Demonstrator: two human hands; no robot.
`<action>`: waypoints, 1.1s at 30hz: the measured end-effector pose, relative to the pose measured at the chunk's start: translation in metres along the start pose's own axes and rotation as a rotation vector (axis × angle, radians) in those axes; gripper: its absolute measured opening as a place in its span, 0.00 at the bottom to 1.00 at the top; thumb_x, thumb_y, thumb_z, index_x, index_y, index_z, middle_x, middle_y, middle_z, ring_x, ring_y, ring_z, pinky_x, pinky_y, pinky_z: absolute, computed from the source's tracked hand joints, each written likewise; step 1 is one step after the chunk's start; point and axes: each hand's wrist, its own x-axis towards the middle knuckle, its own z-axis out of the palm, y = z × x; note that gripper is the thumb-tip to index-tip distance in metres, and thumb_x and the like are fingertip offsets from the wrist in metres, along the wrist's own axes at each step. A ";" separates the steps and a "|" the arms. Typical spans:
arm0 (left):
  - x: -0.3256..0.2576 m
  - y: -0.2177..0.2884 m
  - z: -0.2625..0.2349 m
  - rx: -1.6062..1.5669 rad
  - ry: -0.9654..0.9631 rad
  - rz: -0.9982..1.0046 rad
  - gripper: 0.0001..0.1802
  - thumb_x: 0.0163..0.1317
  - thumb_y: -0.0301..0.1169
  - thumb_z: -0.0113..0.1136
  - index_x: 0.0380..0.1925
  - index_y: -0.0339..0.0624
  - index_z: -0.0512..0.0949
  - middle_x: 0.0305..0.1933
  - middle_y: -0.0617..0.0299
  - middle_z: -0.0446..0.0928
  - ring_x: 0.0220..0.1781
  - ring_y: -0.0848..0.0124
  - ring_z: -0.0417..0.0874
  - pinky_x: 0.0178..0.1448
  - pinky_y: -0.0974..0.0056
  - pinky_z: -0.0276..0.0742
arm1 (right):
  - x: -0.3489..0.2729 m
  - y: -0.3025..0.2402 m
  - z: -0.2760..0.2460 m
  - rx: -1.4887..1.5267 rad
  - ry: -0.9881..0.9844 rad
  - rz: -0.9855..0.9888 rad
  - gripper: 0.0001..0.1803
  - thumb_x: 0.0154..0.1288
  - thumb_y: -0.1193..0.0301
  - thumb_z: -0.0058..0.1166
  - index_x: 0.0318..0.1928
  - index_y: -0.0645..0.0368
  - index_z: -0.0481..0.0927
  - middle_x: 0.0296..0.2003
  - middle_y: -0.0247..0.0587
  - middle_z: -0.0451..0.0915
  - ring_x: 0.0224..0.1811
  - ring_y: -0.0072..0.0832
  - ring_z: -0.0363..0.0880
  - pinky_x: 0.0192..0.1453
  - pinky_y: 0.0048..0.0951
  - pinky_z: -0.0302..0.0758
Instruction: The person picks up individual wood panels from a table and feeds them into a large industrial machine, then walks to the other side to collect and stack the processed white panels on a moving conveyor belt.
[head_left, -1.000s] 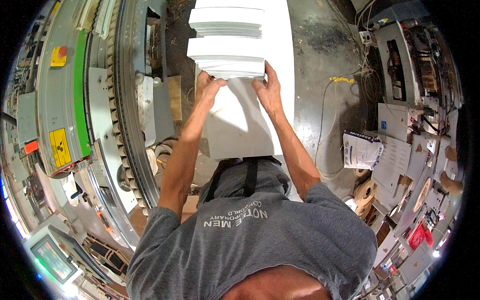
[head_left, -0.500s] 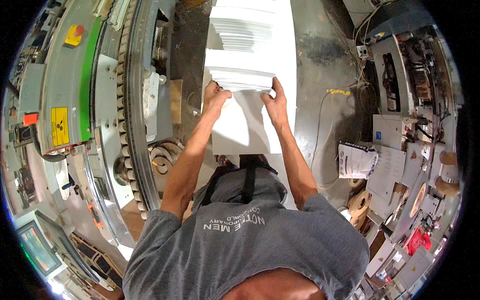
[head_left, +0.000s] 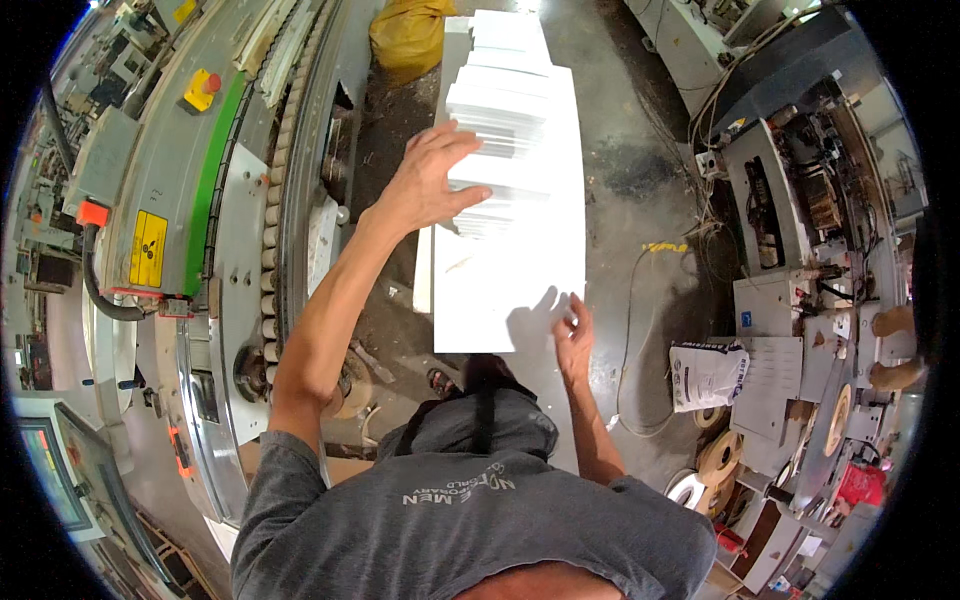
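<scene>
Long white panels lie one on another, with groups of thin white strips (head_left: 497, 140) in rows on top. The bare white near end (head_left: 475, 310) of the top panel reaches close to my body. Over the left edge of the nearer strips, my left hand (head_left: 440, 180) is open, thumb and fingers apart. Whether its fingertips touch the strips I cannot tell. My right hand (head_left: 573, 340) is at the right edge of the white panel, near its front corner. Its fingers are loosely bent and apart, with nothing seen in them, and their shadow falls on the panel.
A grey and green machine (head_left: 190, 200) with a roller chain (head_left: 272, 230) runs along the left. Beyond the panels lies a yellow sack (head_left: 410, 40). To the right are a white bag (head_left: 708, 375), rolls of edging (head_left: 718, 455), loose cables (head_left: 705, 130) and another machine (head_left: 765, 200).
Both hands have let go of the near strips' ends. My left hand has risen and opened over their left side; my right hand has drawn back toward me. The view has shifted.
</scene>
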 end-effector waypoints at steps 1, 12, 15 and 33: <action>0.004 -0.001 0.005 -0.010 -0.013 0.013 0.31 0.53 0.37 0.73 0.57 0.38 0.78 0.63 0.48 0.75 0.71 0.53 0.68 0.75 0.50 0.59 | -0.001 0.002 0.000 -0.038 -0.032 -0.020 0.34 0.62 0.70 0.53 0.69 0.61 0.65 0.66 0.57 0.65 0.66 0.49 0.68 0.66 0.44 0.74; -0.022 0.015 -0.026 -0.067 0.347 0.075 0.23 0.56 0.31 0.71 0.51 0.32 0.81 0.51 0.46 0.81 0.53 0.51 0.81 0.58 0.56 0.78 | 0.004 -0.027 -0.011 -0.138 -0.157 -0.117 0.29 0.63 0.74 0.55 0.66 0.61 0.70 0.63 0.49 0.71 0.62 0.39 0.73 0.57 0.37 0.78; -0.085 0.042 -0.060 -0.022 0.463 -0.102 0.22 0.56 0.29 0.71 0.51 0.34 0.80 0.50 0.48 0.81 0.52 0.53 0.81 0.55 0.55 0.78 | -0.003 -0.042 0.001 -0.106 -0.382 -0.218 0.26 0.63 0.77 0.56 0.64 0.61 0.73 0.58 0.48 0.75 0.57 0.35 0.76 0.50 0.34 0.79; -0.564 -0.011 -0.142 0.949 0.771 -0.937 0.16 0.56 0.33 0.70 0.44 0.41 0.83 0.46 0.52 0.83 0.50 0.55 0.81 0.54 0.52 0.73 | -0.181 -0.195 0.284 0.094 -1.396 -0.831 0.23 0.63 0.79 0.57 0.60 0.60 0.77 0.48 0.48 0.81 0.47 0.37 0.82 0.45 0.33 0.81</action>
